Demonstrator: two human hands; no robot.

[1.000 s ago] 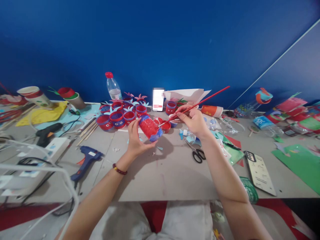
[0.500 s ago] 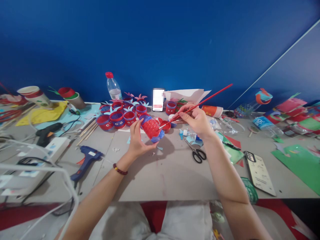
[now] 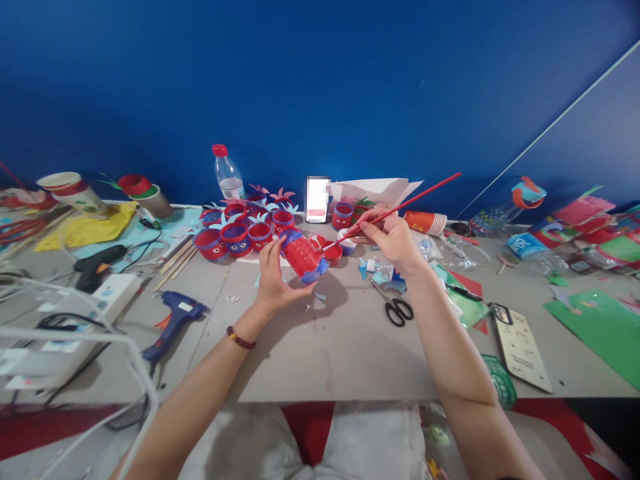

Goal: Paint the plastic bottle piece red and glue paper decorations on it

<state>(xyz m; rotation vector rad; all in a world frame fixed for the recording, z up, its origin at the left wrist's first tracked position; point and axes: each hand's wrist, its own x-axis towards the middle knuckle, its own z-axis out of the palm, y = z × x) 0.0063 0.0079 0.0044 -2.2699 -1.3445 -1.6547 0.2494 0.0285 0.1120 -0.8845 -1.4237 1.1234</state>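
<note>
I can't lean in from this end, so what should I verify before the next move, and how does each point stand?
1. Red-and-blue painted ribbed cylinder held: ok, in the left hand.
2. Long, thin red-handled brush held: ok, in the right hand.
3. Brush tip touching the cylinder: cannot tell; this single view hides any gap.
4. Paint all round the cylinder: cannot tell; its far side is hidden.
5. Blue plastic glue gun apart from the left hand: ok.
6. Grey tabletop free of scraps: not ok; light-blue paper scraps lie there.

Moderate light lays soft shadows on the grey table (image 3: pixel 295 357), the partly pixelated phone screen (image 3: pixel 315 197) glares white, and wide-angle distortion stretches the softly blurred side edges.
</note>
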